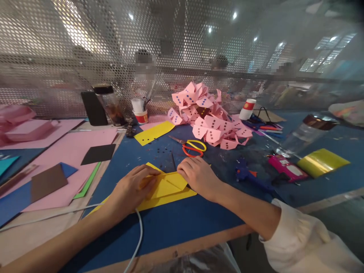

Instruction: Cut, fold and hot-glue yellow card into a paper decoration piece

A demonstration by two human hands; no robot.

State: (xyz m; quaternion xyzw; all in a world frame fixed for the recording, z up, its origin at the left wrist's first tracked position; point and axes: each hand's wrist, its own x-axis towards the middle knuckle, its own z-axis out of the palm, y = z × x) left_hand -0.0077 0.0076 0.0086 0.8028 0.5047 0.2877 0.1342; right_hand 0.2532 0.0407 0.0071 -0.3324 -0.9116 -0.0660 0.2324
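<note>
A sheet of yellow paper (167, 189), partly folded, lies on the blue table mat (176, 227) in front of me. My left hand (131, 189) rests flat on its left part, fingers stretched along a fold. My right hand (197, 176) presses down on the paper's upper right corner with fingers curled over the edge. Neither hand lifts the sheet off the mat.
Scissors (192, 146) with yellow and red handles lie just beyond the paper. Behind them is a heap of folded pink paper pieces (209, 117) and a yellow strip (153, 133). A blue glue gun (247, 174), a yellow roll (322, 162), a jar (305, 132) and pink sheets (71, 151) surround the work spot.
</note>
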